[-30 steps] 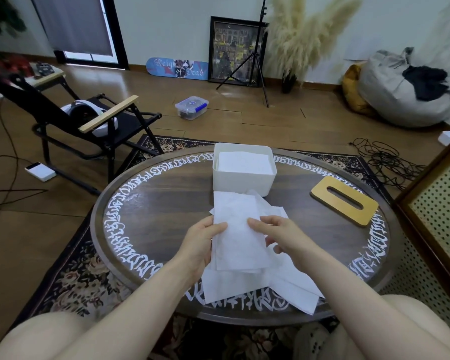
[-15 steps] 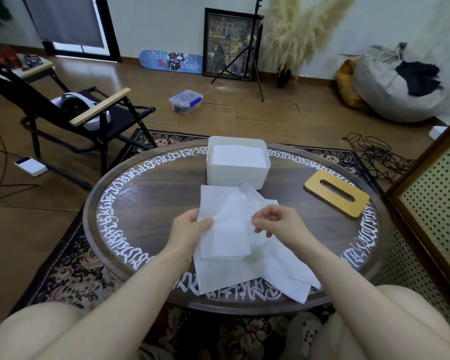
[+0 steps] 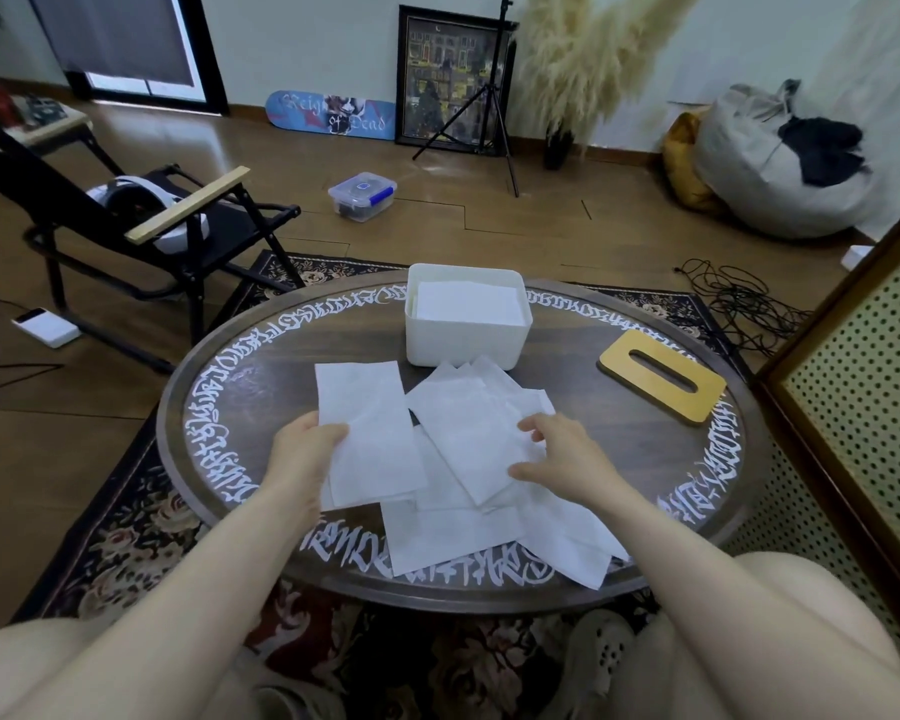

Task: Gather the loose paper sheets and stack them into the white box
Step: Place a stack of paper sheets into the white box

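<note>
Sheets in transit: left hand [image 3: 302, 454] pinches one paper sheet [image 3: 367, 433]; right hand [image 3: 557, 454], fingers curled, presses the loose pile [image 3: 468, 511]; best squared before entering white box [image 3: 466, 335].

Round dark table [image 3: 281, 407] with white script ring round the rim, sitting on a floral rug [image 3: 126, 532]. Yellow slotted lid [image 3: 661, 383] flat on table's right side. Floor: black folding chair [image 3: 141, 220] with a white headset [image 3: 136, 200] on the seat, clear tub with blue clips [image 3: 362, 195], white power bank [image 3: 46, 328], cable tangle [image 3: 739, 304]. Back wall: skateboard deck [image 3: 331, 115], framed picture [image 3: 450, 80], tripod [image 3: 494, 96], pampas grass [image 3: 588, 54], grey beanbag [image 3: 770, 163].
</note>
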A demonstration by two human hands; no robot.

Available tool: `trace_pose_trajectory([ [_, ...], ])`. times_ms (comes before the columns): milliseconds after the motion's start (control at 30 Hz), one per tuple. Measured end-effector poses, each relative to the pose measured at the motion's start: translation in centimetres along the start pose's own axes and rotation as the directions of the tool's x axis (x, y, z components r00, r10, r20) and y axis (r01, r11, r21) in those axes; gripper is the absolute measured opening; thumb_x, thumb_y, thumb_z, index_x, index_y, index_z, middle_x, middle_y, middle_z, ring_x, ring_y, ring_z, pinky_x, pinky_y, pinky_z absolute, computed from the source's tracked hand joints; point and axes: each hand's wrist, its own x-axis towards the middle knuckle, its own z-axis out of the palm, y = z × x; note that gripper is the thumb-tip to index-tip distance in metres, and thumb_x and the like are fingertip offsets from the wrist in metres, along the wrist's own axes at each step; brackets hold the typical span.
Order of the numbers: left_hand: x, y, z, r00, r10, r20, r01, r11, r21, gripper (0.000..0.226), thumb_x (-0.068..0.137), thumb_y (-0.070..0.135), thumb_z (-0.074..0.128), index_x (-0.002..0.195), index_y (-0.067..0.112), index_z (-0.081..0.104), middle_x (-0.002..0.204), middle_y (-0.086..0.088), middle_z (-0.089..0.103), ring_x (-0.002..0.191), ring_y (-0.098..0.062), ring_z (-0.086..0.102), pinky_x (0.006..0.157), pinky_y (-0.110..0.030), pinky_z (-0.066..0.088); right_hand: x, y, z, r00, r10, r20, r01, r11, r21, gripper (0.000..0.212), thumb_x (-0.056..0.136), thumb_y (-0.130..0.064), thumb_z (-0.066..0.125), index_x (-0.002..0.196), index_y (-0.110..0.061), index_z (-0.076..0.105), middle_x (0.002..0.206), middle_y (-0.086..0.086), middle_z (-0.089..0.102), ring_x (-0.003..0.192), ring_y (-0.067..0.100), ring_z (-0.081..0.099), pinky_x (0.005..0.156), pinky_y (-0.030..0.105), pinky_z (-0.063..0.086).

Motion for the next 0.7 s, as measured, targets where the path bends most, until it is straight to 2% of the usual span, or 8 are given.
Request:
trace_pose_trajectory([
  [100, -0.3, 0.1, -0.1, 1.000, -0.002, 0.002, 0.002, 1.000, -0.001, 0.012, 0.096, 0.007, 0.050, 0.103, 0.012, 0.058, 0.091, -0.007, 0.061, 0.080, -0.026, 0.058, 0.064, -0.033, 0.049, 0.4, -0.5, 0.7, 0.999, 0.051, 0.008, -0.051, 0.999, -0.002, 0.064, 0.078, -0.033, 0.072, 0.135, -0.020, 0.044, 0.119, 0.001, 0.054, 0.115, 0.021, 0.049, 0.092, 0.039, 0.046],
  [267, -0.5, 0.2, -0.2, 1.000, -0.007, -0.001, 0.007, 1.000, -0.009, 0.012, 0.096, 0.008, 0.050, 0.104, 0.011, 0.058, 0.089, -0.006, 0.061, 0.080, -0.025, 0.059, 0.064, -0.032, 0.049, 0.9, -1.2, 1.6, 0.997, 0.070, -0.022, -0.071, 0.996, -0.062, 0.057, 0.079, -0.025, 0.068, 0.132, -0.020, 0.047, 0.113, 0.002, 0.060, 0.113, 0.021, 0.051, 0.080, 0.030, 0.040],
  [433, -0.7, 0.3, -0.2, 1.000, -0.005, 0.002, 0.005, 1.000, -0.023, 0.013, 0.096, 0.006, 0.049, 0.103, 0.011, 0.059, 0.086, -0.005, 0.061, 0.077, -0.023, 0.058, 0.061, -0.031, 0.048, 1.2, -1.8, 2.1, 0.992, 0.122, -0.026, -0.122, 0.992, 0.014, 0.054, 0.080, -0.036, 0.071, 0.127, -0.019, 0.050, 0.118, 0.000, 0.057, 0.109, 0.021, 0.054, 0.078, 0.030, 0.042],
  [600, -0.5, 0.2, -0.4, 1.000, 0.004, -0.005, -0.004, 1.000, -0.011, 0.012, 0.095, 0.006, 0.050, 0.101, 0.011, 0.059, 0.088, -0.006, 0.061, 0.076, -0.023, 0.058, 0.060, -0.030, 0.046, 1.3, -2.2, 2.2, 0.986, 0.138, -0.096, -0.131, 0.988, 0.080, 0.037, 0.082, -0.017, 0.062, 0.119, -0.020, 0.055, 0.096, -0.006, 0.056, 0.096, 0.019, 0.057, 0.070, 0.028, 0.041],
  [700, -0.5, 0.1, -0.4, 1.000, 0.002, -0.003, -0.002, 1.000, -0.012, 0.013, 0.095, 0.005, 0.050, 0.101, 0.010, 0.060, 0.088, -0.008, 0.062, 0.076, -0.024, 0.058, 0.061, -0.031, 0.047, 1.4, -2.2, 2.0, 0.981, 0.165, -0.100, -0.152, 0.980, 0.130, 0.025, 0.085, -0.019, 0.060, 0.109, -0.019, 0.062, 0.093, -0.007, 0.055, 0.089, 0.016, 0.052, 0.069, 0.026, 0.038],
])
